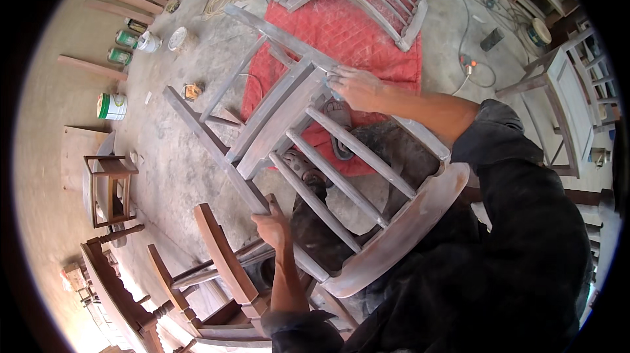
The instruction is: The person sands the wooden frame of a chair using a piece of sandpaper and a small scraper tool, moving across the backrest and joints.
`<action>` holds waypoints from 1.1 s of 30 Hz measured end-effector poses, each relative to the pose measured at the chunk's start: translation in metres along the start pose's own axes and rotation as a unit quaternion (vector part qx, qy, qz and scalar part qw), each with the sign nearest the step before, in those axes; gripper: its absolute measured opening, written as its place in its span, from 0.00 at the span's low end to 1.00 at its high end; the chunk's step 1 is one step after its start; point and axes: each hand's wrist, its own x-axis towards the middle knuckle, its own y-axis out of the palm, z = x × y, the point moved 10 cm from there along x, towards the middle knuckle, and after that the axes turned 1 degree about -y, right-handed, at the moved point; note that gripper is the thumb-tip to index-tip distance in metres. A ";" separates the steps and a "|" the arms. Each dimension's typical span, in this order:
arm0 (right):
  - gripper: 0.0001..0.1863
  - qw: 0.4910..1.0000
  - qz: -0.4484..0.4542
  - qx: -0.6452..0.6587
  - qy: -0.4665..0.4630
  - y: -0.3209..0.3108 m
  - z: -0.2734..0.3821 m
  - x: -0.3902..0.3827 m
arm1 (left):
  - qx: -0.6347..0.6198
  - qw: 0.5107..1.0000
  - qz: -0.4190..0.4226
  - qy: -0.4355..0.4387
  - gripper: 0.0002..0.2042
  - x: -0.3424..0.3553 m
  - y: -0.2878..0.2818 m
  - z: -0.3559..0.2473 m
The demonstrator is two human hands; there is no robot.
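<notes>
Head view: spindle-back wooden chair [336, 177], centre of frame, long axis upper left to lower right, between both hands, both touching. Left hand [273, 224]: fingers wrapped round left post. Right hand [354, 88]: fingers bent over right post at rail joint; anything held beneath, cannot tell. Concrete floor [177, 186]; red quilted mat [394, 67], upper centre; green-lidded pail [111, 107], left.

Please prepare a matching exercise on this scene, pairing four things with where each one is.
1. left hand
2. red quilted cloth
3. right hand
4. white-and-green bucket

A. toward the picture's left edge, on the floor
B. gripping the near chair on its left side
C. partly beneath a second chair at the top
D. at the near chair's right side

Pairs: 1-B, 2-C, 3-D, 4-A.
</notes>
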 end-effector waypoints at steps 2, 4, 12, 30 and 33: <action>0.23 0.989 -0.018 0.073 0.129 -0.006 -0.027 0.000 | 0.005 1.000 0.007 0.004 0.32 0.004 0.006 0.002; 0.25 0.986 0.019 0.100 0.131 0.005 0.022 0.012 | 0.008 1.000 0.008 0.012 0.31 0.004 0.003 0.006; 0.26 0.991 0.007 0.110 0.080 0.009 0.009 0.024 | -0.011 1.000 0.018 0.006 0.29 -0.003 0.004 -0.002; 0.27 0.949 -0.040 0.088 0.301 -0.133 0.056 -0.285 | 0.026 0.999 0.022 0.041 0.33 0.017 0.016 0.009; 0.26 0.941 -0.056 0.091 0.320 -0.136 0.065 -0.309 | 0.004 0.997 0.032 0.069 0.33 0.028 0.025 0.019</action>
